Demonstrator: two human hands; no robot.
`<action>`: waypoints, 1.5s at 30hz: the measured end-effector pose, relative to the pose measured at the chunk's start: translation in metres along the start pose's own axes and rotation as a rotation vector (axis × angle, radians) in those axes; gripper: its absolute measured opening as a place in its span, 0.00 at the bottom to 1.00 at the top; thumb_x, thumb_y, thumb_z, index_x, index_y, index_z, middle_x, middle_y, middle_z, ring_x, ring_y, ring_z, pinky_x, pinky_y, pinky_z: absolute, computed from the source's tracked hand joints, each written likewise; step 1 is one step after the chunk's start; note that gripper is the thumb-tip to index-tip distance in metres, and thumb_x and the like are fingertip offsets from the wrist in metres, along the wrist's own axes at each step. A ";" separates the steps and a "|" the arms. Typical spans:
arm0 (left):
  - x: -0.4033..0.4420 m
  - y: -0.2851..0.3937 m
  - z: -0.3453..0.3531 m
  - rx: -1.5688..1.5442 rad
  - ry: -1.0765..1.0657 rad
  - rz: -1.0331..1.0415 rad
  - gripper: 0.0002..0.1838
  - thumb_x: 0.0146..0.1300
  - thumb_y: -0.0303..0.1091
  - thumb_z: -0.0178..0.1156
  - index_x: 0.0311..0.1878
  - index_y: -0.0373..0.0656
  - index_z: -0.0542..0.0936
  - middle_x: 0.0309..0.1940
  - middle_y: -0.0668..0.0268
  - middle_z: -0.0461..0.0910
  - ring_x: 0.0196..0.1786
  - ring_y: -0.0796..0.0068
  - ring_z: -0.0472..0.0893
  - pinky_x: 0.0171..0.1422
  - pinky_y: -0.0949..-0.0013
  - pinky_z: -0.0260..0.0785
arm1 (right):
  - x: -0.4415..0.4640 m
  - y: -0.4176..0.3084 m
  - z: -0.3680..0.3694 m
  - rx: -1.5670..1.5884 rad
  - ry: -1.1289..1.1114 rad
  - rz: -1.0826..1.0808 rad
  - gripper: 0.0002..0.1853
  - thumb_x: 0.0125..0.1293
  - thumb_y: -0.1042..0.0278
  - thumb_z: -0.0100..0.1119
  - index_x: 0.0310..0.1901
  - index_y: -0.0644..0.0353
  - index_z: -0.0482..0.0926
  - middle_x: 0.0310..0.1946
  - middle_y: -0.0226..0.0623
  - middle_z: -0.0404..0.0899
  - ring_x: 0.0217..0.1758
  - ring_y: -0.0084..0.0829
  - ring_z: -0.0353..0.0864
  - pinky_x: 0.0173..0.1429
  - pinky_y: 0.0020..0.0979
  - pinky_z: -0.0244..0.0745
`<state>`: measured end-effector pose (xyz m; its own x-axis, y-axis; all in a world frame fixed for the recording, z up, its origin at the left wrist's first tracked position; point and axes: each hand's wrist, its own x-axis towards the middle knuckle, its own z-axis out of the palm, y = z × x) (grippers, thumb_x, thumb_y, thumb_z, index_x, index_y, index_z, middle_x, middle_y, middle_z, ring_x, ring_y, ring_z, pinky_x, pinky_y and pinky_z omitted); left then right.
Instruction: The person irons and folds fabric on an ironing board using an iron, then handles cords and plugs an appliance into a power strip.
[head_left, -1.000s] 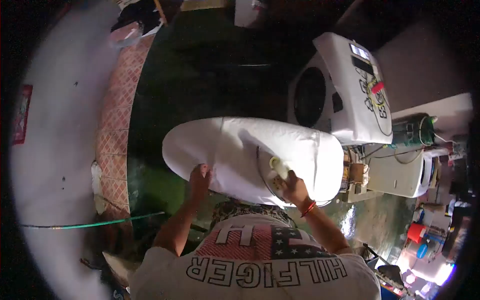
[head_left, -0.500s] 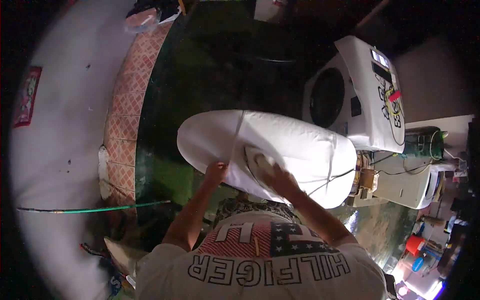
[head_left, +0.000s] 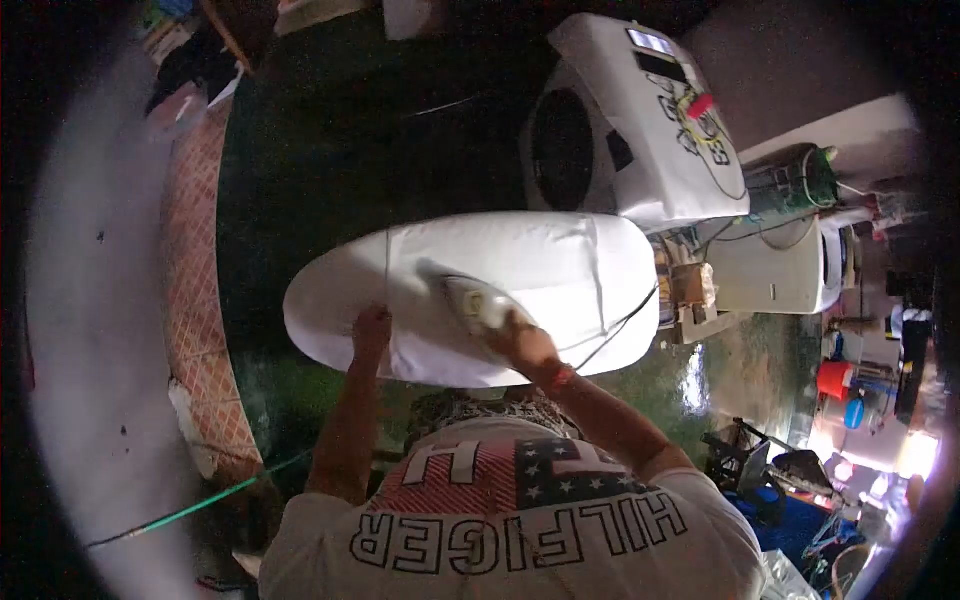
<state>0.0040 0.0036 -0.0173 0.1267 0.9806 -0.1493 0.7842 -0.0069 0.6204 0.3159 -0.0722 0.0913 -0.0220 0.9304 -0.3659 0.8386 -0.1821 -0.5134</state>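
While the iron (head_left: 482, 303) is set down near the middle of the ironing board (head_left: 318, 292), its pointed end is directed away from the wearer and towards the board's rounded end, and the white cloth (head_left: 530, 250) is spread beneath it, presumably so that a broad, smooth surface is offered to the soleplate. The iron is held from above and behind by the right hand (head_left: 528, 345), a hold by which it can probably be both pressed and steered; the fingers are closed around the handle, though their exact wrap is blurred. By the left hand (head_left: 372, 327), the cloth is touched near the board's front edge, just beside a straight line across the fabric, perhaps to keep the layer from being dragged. Its fingers are seen curled, but whether a fold is pinched or merely pressed cannot be told. The dark cord (head_left: 632, 318) is led off past the board's squarer end, apparently so that it is kept clear of the iron's front; its join to the iron is hidden. Farther out, cartons (head_left: 692, 284) are stacked beyond that end, near a washing machine (head_left: 562, 150) draped with a printed cover (head_left: 660, 165).
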 end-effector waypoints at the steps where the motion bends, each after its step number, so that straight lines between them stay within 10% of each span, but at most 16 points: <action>1: 0.006 -0.009 0.008 0.067 0.003 -0.038 0.15 0.57 0.42 0.53 0.37 0.39 0.79 0.30 0.50 0.80 0.36 0.50 0.79 0.46 0.56 0.72 | -0.011 0.009 -0.027 0.055 0.055 0.062 0.26 0.62 0.46 0.50 0.52 0.59 0.63 0.30 0.54 0.79 0.33 0.55 0.78 0.38 0.48 0.74; 6: 0.025 -0.009 0.019 -0.076 0.124 -0.005 0.16 0.55 0.41 0.57 0.38 0.37 0.79 0.30 0.52 0.81 0.35 0.55 0.81 0.45 0.58 0.71 | 0.012 0.077 -0.102 0.560 0.381 0.479 0.21 0.64 0.51 0.49 0.37 0.67 0.70 0.24 0.52 0.78 0.28 0.45 0.79 0.34 0.39 0.72; 18: 0.055 0.031 -0.013 -0.441 -0.116 -0.530 0.09 0.53 0.35 0.60 0.31 0.38 0.80 0.22 0.62 0.78 0.26 0.70 0.76 0.34 0.63 0.68 | 0.029 0.093 -0.095 0.483 0.463 0.341 0.20 0.61 0.54 0.57 0.40 0.66 0.72 0.25 0.54 0.77 0.31 0.50 0.79 0.31 0.41 0.71; 21: 0.066 -0.018 0.014 -0.748 -0.127 -0.284 0.07 0.53 0.33 0.60 0.32 0.39 0.80 0.20 0.67 0.75 0.25 0.76 0.72 0.32 0.66 0.66 | 0.032 0.049 -0.121 0.771 0.154 0.355 0.18 0.60 0.57 0.59 0.38 0.66 0.71 0.29 0.50 0.79 0.32 0.40 0.81 0.31 0.37 0.74; 24: 0.052 0.057 -0.042 -0.458 -0.132 -0.339 0.08 0.54 0.34 0.59 0.31 0.39 0.80 0.22 0.65 0.77 0.25 0.72 0.74 0.31 0.63 0.66 | 0.034 0.055 -0.067 0.369 0.137 -0.073 0.18 0.61 0.58 0.58 0.44 0.65 0.70 0.30 0.48 0.80 0.34 0.37 0.83 0.32 0.34 0.75; 31: 0.054 0.021 -0.020 -0.332 -0.166 -0.295 0.06 0.56 0.33 0.57 0.31 0.41 0.79 0.20 0.62 0.75 0.27 0.68 0.77 0.38 0.64 0.69 | 0.118 -0.074 -0.031 0.167 -0.176 -0.286 0.28 0.60 0.45 0.53 0.47 0.66 0.67 0.34 0.59 0.78 0.40 0.55 0.78 0.42 0.45 0.74; 34: 0.036 -0.027 0.007 0.288 0.163 0.555 0.08 0.54 0.35 0.60 0.29 0.39 0.78 0.18 0.60 0.75 0.26 0.66 0.77 0.38 0.63 0.69 | 0.113 -0.092 -0.027 0.063 -0.198 -0.242 0.26 0.60 0.47 0.53 0.44 0.68 0.68 0.34 0.59 0.78 0.39 0.54 0.79 0.42 0.45 0.73; 36: -0.006 -0.026 0.006 -0.633 -0.056 0.045 0.10 0.53 0.36 0.61 0.27 0.37 0.77 0.17 0.59 0.75 0.25 0.66 0.77 0.37 0.61 0.69 | 0.102 -0.087 -0.024 -0.002 -0.200 -0.224 0.26 0.60 0.49 0.54 0.44 0.69 0.68 0.33 0.60 0.77 0.40 0.55 0.78 0.44 0.47 0.73; 38: -0.037 -0.014 0.002 -0.884 -0.171 -0.262 0.13 0.52 0.37 0.63 0.26 0.36 0.76 0.16 0.58 0.74 0.24 0.66 0.76 0.36 0.60 0.69 | 0.111 -0.088 -0.016 0.026 -0.179 -0.296 0.25 0.60 0.50 0.54 0.44 0.69 0.68 0.33 0.61 0.77 0.40 0.55 0.78 0.43 0.47 0.73; 45: -0.068 0.011 -0.011 -0.456 -0.162 -0.318 0.15 0.52 0.40 0.63 0.25 0.35 0.78 0.16 0.58 0.75 0.25 0.68 0.77 0.34 0.60 0.69 | 0.111 -0.105 -0.017 -0.107 -0.222 -0.511 0.20 0.61 0.53 0.54 0.45 0.62 0.69 0.34 0.57 0.77 0.38 0.54 0.79 0.39 0.45 0.75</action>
<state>-0.0028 -0.0613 0.0086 0.0471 0.8782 -0.4760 0.4626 0.4032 0.7896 0.2344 0.0553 0.1175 -0.5437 0.8006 -0.2518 0.7417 0.3180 -0.5905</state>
